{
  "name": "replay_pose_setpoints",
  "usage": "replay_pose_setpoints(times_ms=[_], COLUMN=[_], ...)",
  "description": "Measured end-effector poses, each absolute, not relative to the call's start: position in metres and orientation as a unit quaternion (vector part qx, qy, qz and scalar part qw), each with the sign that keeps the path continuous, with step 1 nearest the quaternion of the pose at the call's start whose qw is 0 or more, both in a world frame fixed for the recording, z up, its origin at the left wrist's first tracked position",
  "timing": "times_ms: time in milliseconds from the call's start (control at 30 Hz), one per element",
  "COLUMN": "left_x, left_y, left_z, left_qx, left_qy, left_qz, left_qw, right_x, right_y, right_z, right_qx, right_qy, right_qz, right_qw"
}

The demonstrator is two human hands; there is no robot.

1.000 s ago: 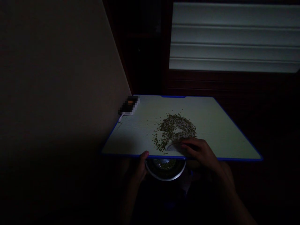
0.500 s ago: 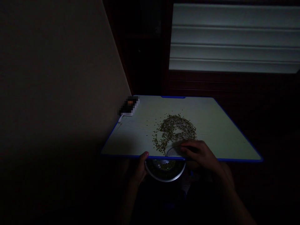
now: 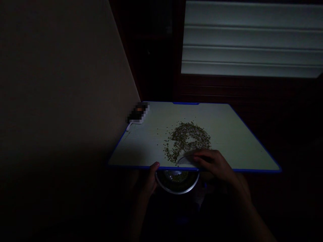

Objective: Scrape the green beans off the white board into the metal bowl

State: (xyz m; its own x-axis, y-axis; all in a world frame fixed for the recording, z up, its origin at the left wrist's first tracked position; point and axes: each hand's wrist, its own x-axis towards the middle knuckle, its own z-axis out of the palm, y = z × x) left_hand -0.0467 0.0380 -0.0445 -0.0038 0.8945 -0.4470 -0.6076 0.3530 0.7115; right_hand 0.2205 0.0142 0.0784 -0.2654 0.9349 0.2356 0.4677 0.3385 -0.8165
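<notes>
Small greenish seeds or beans lie scattered in a rough ring on the pale, blue-edged folding table. My right hand is closed on a thin, curved thing with a dark rim, which rests low over the tabletop at the near side of the seeds. Its exact kind is too dark to tell. Just below the front edge sits a metal bowl with some of the seeds inside. My left hand grips the bowl's left side, its thumb up at the table edge; its other fingers are mostly hidden.
A white-edged device with a blurred screen and a strap lies at the table's far left corner. A wall rises close on the left. Behind stands dark wooden furniture with a pale slatted panel. The room is dim.
Very little differs. The whole view has shifted slightly, and the curved thing in my right hand has moved a touch left. My left hand stays at the bowl.
</notes>
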Motion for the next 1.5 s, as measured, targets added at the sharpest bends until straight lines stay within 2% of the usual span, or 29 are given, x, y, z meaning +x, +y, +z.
replay_pose_setpoints(times_ms=[1033, 1500], left_x=[-0.04, -0.044], left_y=[0.038, 0.038], left_z=[-0.03, -0.04], left_qx=[0.148, 0.171], left_qy=[0.442, 0.451], left_qz=[0.546, 0.561], left_qw=[0.697, 0.673], right_x=[0.219, 0.22], right_y=[0.015, 0.015], right_z=[0.08, 0.079], right_qx=[-0.46, -0.463], right_qy=[-0.748, -0.757], right_qz=[0.312, 0.307], right_qw=[0.362, 0.345])
